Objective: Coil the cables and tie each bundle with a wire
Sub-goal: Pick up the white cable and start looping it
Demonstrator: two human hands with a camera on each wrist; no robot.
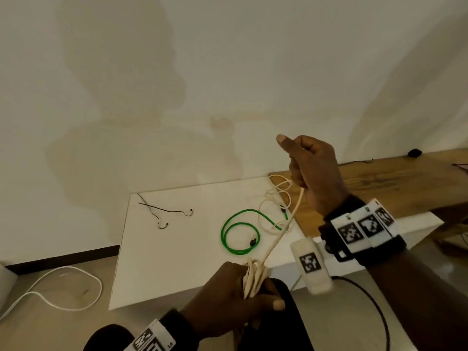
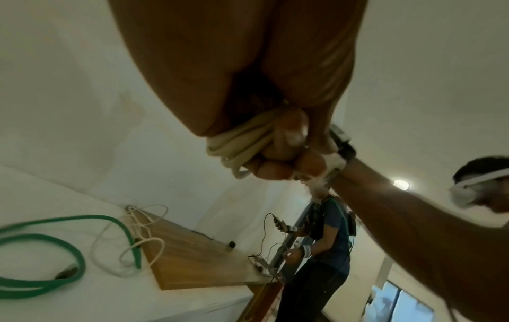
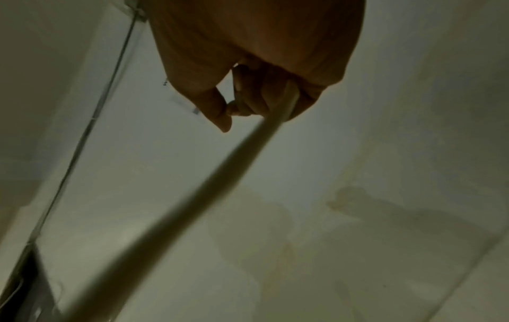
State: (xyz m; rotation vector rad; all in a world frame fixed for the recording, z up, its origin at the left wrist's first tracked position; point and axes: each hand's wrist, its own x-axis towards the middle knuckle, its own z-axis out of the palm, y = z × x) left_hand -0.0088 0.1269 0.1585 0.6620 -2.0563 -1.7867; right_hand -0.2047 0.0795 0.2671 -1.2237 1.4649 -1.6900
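Loops of the cream cable (image 1: 254, 277) sit bunched in your left hand (image 1: 228, 297), fingers wrapped tight so the coil keeps its shape. Your right hand (image 1: 312, 173) curls round the taut free run, raised to feed another turn. Tie wires (image 1: 162, 211) wait on the white table (image 1: 177, 262) beside the green cable (image 1: 239, 235).

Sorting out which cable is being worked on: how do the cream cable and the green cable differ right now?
The cream cable is in both hands: the left hand grips its gathered loops and the right hand holds a raised strand. The green cable lies untouched on the white table. The cream one is partly bundled, with its remainder loose on the table; the green one sprawls in loose curls. Neither is tied yet.
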